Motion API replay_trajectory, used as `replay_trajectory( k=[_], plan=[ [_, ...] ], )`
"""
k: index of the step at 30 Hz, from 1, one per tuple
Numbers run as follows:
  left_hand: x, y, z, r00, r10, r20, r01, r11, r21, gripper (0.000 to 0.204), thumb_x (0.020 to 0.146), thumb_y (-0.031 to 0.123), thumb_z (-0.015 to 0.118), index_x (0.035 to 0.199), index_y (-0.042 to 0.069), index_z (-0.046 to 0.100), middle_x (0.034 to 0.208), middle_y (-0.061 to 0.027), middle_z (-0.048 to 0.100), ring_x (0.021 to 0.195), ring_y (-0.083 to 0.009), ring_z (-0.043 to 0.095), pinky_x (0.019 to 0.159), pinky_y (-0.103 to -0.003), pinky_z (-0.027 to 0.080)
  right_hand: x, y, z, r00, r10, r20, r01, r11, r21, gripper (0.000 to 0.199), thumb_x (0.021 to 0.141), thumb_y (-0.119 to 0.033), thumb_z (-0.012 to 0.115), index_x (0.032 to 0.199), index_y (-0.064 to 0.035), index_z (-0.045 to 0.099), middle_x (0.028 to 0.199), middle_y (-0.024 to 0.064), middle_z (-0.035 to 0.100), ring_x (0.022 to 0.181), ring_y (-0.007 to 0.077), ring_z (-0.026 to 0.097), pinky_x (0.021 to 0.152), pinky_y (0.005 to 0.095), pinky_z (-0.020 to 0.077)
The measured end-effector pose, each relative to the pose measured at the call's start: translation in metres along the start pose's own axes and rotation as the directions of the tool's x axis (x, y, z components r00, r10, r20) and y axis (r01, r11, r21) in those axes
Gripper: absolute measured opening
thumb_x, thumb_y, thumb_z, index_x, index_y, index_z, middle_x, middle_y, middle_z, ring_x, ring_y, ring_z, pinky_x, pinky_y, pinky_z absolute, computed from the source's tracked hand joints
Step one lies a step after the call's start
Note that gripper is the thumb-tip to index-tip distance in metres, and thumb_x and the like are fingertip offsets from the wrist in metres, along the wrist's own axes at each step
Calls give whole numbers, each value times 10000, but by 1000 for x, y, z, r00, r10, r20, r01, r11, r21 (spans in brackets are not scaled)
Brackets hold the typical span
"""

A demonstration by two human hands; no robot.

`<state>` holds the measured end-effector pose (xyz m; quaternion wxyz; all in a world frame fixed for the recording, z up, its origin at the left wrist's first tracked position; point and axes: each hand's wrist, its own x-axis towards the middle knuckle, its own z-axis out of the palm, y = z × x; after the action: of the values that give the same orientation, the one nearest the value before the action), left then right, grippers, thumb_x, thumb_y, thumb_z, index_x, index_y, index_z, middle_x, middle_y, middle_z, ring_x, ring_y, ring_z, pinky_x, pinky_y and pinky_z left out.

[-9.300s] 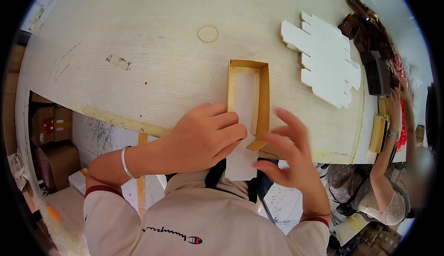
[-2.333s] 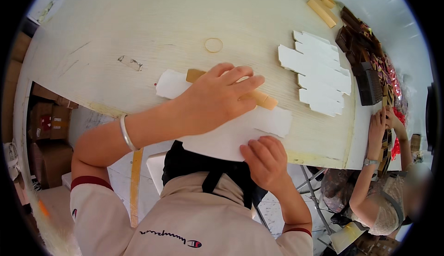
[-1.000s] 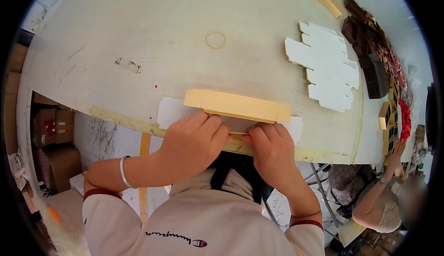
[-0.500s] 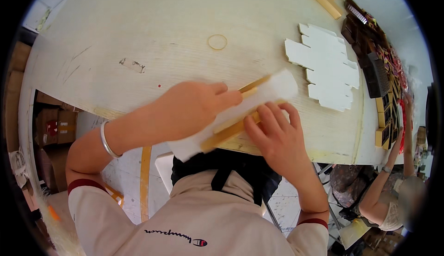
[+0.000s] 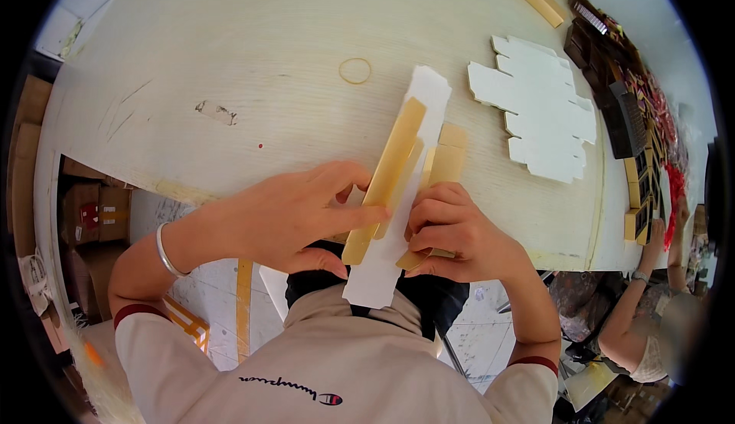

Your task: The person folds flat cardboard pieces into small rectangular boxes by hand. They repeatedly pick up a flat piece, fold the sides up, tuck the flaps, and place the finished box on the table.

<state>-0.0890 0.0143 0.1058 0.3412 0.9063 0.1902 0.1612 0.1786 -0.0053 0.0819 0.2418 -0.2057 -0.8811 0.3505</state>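
Swung round since the earlier frame, the half-folded carton (image 5: 389, 252) now runs lengthwise away from the person, its far end leaning right, where a moment ago it lay more slantwise across the front edge of the counter (image 5: 253, 56). It sits between the two hands, white strip along the middle and gold walls on either side, its near end jutting past the counter's edge above the lap. Left hand (image 5: 306, 209) lies against the left gold wall, index finger laid across it and thumb stretched out beside its near end; whether it pinches the wall, I cannot tell. Right hand (image 5: 455, 232) grips the carton's right side, fingers curled over the gold wall and thumb by the near flap. Beyond the carton, to its left, lies a thin rubber band (image 5: 340, 72); to the right, well apart from the carton, rests a stack of flat white blanks (image 5: 540, 110).
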Motion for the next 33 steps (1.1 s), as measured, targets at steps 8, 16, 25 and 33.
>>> replay_trajectory(
  k=[8,16,25,33],
  plan=[
    [18,-27,25,987,144,-77,-130,979,159,240,703,188,794,861,83,647,915,-31,561,663,-203,516,580,-305,443,14,14,7,997,-66,-37,57,978,-198,206,706,-117,758,718,-36,569,826,66,513,881,246,524,965,429,408],
    [29,-29,50,968,8,-251,9,998,67,232,715,89,771,856,34,595,778,-69,564,620,-237,531,528,-326,443,19,19,3,996,34,77,-4,934,-357,245,697,-144,744,724,-11,541,821,79,499,907,263,546,1103,489,360],
    [38,-14,88,914,25,-404,91,960,266,127,721,63,709,817,55,626,729,-44,534,571,-211,528,483,-318,443,4,28,4,1000,20,-18,-25,959,-282,299,745,-113,695,839,-32,424,779,75,466,863,247,534,1128,454,331],
    [30,-25,87,885,-58,-462,77,997,22,102,755,54,709,850,63,673,720,-35,535,572,-203,545,478,-308,437,-11,14,15,973,-109,-205,2,886,-464,305,807,-249,697,915,-62,481,1053,112,562,1041,235,571,1044,463,424]
  ],
)
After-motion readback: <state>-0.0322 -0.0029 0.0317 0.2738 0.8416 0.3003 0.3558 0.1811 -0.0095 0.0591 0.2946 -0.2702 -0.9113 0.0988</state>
